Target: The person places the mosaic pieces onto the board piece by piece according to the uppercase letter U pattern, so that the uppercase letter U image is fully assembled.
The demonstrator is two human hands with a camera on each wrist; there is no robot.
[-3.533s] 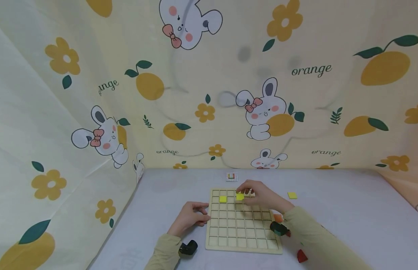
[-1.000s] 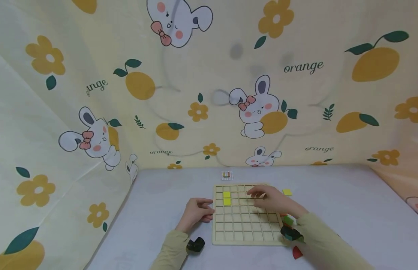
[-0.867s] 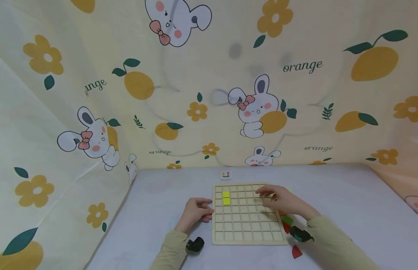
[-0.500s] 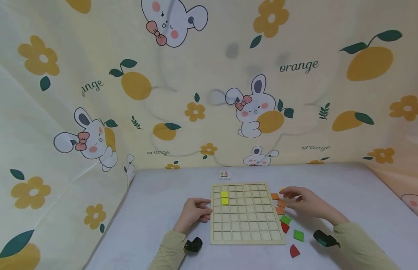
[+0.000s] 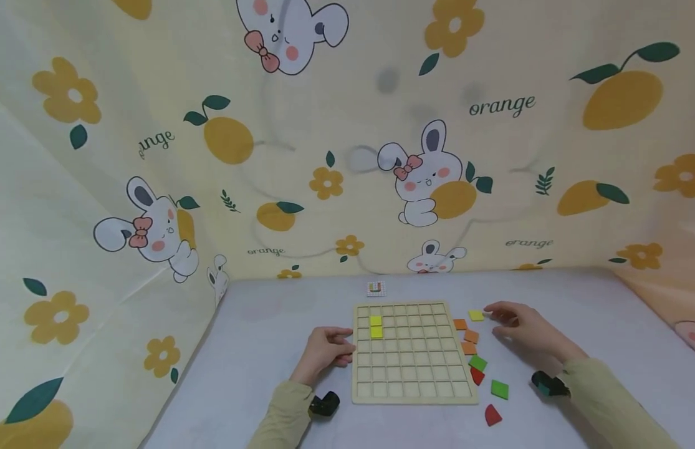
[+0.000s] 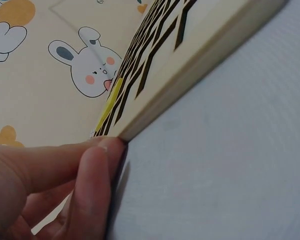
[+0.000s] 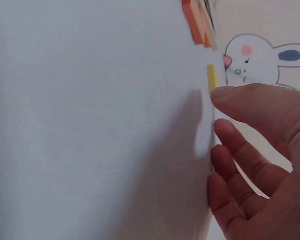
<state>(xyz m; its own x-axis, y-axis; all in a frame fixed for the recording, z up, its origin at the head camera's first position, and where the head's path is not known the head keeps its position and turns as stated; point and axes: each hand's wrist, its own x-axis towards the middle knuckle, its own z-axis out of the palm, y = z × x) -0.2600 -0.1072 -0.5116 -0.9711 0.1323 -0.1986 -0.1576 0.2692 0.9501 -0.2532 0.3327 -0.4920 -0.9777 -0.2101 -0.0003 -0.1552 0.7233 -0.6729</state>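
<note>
- The left hand [image 5: 323, 354] rests at the left edge of the wooden grid board [image 5: 416, 372], fingertips touching it, fingers relaxed.
- The right hand [image 5: 527, 327] holds nothing; thumb and fingers stand apart just right of the loose yellow tile [image 5: 476, 315]. Contact is unclear.
- That tile lies on the table [image 5: 268, 318], near three orange tiles [image 5: 469, 348] along the board's right side.
- Two yellow tiles [image 5: 376, 332] sit on the board, one directly behind the other.
</note>
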